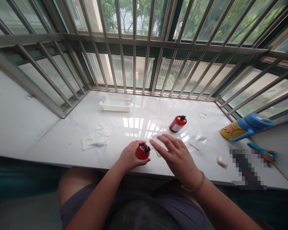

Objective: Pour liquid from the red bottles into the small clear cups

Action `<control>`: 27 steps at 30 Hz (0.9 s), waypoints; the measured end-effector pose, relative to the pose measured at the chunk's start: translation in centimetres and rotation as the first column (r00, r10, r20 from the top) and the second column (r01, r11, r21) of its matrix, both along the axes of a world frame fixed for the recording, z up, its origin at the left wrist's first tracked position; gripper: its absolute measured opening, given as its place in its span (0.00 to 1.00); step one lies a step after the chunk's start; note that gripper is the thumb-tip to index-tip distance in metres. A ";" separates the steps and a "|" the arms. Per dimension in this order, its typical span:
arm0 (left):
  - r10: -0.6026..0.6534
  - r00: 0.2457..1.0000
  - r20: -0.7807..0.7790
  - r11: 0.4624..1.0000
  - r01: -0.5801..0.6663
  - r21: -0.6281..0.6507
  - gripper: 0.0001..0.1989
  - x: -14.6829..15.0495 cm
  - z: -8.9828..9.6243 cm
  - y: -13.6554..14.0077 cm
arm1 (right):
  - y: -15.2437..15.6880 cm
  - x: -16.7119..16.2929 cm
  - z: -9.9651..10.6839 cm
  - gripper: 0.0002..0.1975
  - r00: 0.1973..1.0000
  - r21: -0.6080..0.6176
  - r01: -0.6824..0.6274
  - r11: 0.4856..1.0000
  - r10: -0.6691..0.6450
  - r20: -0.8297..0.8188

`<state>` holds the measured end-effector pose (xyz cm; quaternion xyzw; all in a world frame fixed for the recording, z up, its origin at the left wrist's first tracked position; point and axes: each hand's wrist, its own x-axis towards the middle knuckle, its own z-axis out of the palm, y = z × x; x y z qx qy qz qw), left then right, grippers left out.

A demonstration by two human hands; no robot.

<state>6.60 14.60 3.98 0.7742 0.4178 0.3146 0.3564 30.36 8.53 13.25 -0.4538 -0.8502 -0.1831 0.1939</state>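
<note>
Near the ledge's front edge, my left hand (pixel 131 156) is wrapped round a red bottle (pixel 142 152) with a black pump neck at its top. My right hand (pixel 176 155) hovers just right of that bottle, its fingers stretched out and apart, with nothing visible in them. Partly hidden behind my right hand lies a pale, flat piece (pixel 158 152). Farther back stands a second red bottle (pixel 178 124) with a white label and a black top, apart from both hands.
A white perforated basket (pixel 116 110) sits at the back left. Crumpled white tissues (pixel 93 143) lie at left, clear plastic wrapping (pixel 198 140) at right. A blue and yellow flask (pixel 244 127), a pinkish block (pixel 222 161) and a pixelated dark object (pixel 248 171) are at far right. Metal bars (pixel 134 67) close the back.
</note>
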 end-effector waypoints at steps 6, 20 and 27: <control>0.006 1.000 0.002 1.000 -0.006 -0.008 0.35 0.0 0.2 -0.1 | 0.2 0.1 0.1 0.26 1.000 0.014 -0.008 1.000 0.008 0.014; 0.011 1.000 0.009 1.000 -0.011 -0.004 0.35 0.0 0.1 0.0 | 0.2 -0.1 0.6 0.27 0.999 0.038 -0.026 0.999 0.024 0.046; 0.012 1.000 0.005 1.000 -0.012 -0.006 0.35 0.0 0.1 0.0 | 0.4 0.0 0.9 0.27 0.997 0.055 -0.032 0.998 0.028 0.068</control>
